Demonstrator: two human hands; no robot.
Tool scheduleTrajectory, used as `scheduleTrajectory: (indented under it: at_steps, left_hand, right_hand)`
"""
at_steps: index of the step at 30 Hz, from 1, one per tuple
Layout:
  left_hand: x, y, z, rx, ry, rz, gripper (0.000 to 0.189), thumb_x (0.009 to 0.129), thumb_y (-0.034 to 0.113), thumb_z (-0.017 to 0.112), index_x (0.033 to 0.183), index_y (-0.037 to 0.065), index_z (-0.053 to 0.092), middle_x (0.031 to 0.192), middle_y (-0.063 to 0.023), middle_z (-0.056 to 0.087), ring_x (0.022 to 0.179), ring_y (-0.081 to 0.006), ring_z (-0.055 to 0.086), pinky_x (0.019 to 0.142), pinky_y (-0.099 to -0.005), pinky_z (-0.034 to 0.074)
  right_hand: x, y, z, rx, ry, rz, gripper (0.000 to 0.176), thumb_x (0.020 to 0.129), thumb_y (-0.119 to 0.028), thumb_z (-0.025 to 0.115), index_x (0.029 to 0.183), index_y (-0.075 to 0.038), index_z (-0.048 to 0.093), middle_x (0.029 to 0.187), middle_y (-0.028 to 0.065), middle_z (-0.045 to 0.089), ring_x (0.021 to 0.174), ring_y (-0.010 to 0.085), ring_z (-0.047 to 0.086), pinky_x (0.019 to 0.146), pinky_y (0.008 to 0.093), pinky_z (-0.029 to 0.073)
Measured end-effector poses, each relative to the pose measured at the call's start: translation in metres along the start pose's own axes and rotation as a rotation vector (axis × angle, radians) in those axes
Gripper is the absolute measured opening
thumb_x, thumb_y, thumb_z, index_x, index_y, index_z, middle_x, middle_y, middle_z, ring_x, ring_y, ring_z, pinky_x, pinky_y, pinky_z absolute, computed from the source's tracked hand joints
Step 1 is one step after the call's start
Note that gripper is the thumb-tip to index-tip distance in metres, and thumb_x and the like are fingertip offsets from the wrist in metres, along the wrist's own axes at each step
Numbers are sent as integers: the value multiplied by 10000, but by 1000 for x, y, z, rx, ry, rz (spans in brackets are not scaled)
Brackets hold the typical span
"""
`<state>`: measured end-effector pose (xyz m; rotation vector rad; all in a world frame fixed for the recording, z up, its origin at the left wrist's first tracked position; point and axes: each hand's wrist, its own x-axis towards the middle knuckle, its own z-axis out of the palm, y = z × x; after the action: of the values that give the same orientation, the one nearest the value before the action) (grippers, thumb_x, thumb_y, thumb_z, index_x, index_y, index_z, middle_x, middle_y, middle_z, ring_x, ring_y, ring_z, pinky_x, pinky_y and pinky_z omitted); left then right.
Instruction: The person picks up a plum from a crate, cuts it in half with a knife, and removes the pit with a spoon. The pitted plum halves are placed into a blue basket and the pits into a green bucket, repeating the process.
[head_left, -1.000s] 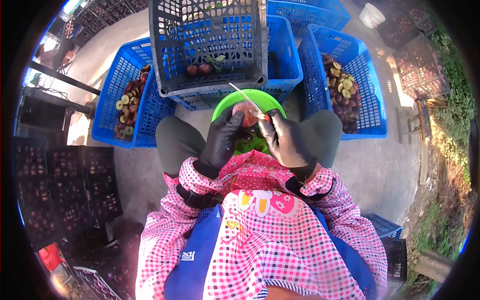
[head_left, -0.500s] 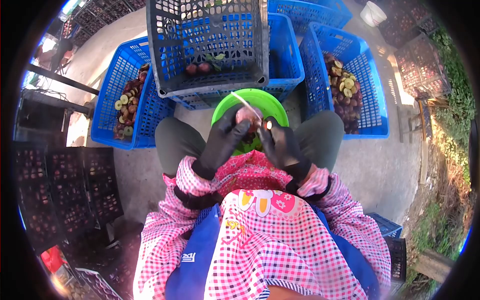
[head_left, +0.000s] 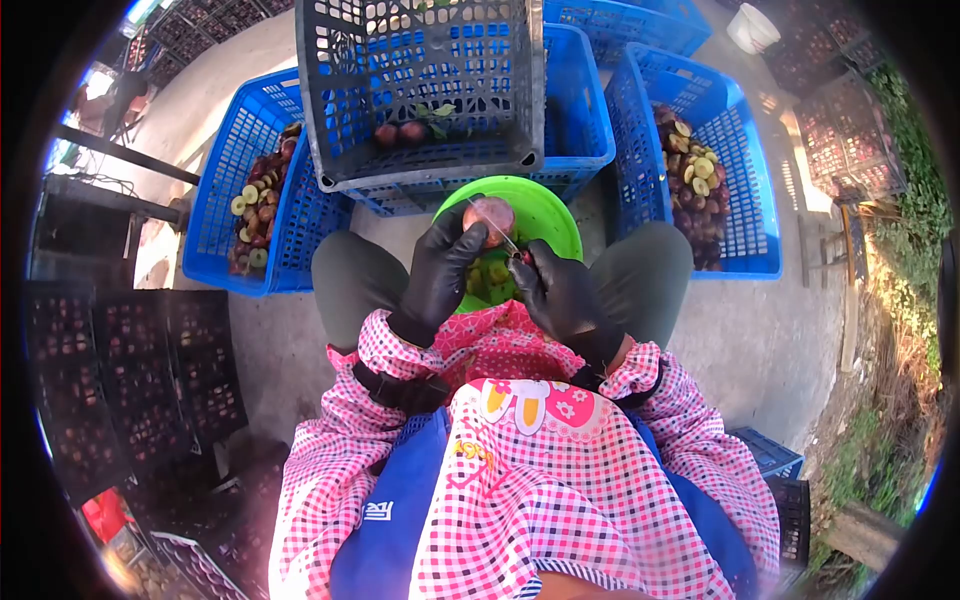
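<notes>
My left hand (head_left: 440, 268), in a black glove, is closed around a round reddish plum-like fruit (head_left: 496, 214) above a bright green basin (head_left: 556, 215). My right hand (head_left: 562, 290), gloved alike, grips a small knife (head_left: 504, 238); its thin blade crosses the fruit's face, and whether it cuts in cannot be told. Most of the handle is hidden by the fingers. Inside the basin, between my knees, lie yellow-green fruit pieces (head_left: 492, 278).
A black crate (head_left: 325, 110) with two fruits and leaves rests tilted on a blue crate (head_left: 580, 120) ahead. Blue crates with cut fruit stand at left (head_left: 215, 215) and right (head_left: 750, 215). Dark crates (head_left: 140, 375) of fruit are stacked at far left.
The blade has swung from upright above the fruit to lying across it. The fruit shows more fully, and my right hand has dropped slightly lower.
</notes>
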<state>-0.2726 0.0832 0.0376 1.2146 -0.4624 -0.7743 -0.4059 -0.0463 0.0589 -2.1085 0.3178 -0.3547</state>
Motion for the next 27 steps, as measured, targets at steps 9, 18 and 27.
scheduleTrajectory:
  at_steps: [9,18,27]
  left_hand:
    - [-3,-3,4,-61,59,5,448,974,222,589,1330,-31,492,1224,-85,606,1086,-146,578,951,-290,466]
    - [-2,6,15,-231,0,-102,450,982,240,576,1334,-22,479,1252,-86,581,1112,-162,566,962,-302,456]
    - [-9,19,27,513,19,281,529,1009,416,477,1337,1,482,1248,-100,569,1166,-178,531,1027,-328,396]
  right_hand:
    - [-2,-4,6,-125,-10,44,242,965,-259,527,970,-18,524,704,224,619,649,420,611,581,518,458]
    - [-1,13,25,-48,134,-67,244,971,-260,518,988,-17,525,665,204,615,608,418,608,556,508,463]
    - [-5,11,14,122,38,-49,211,943,-196,566,1027,-9,518,718,216,623,666,415,621,585,488,474]
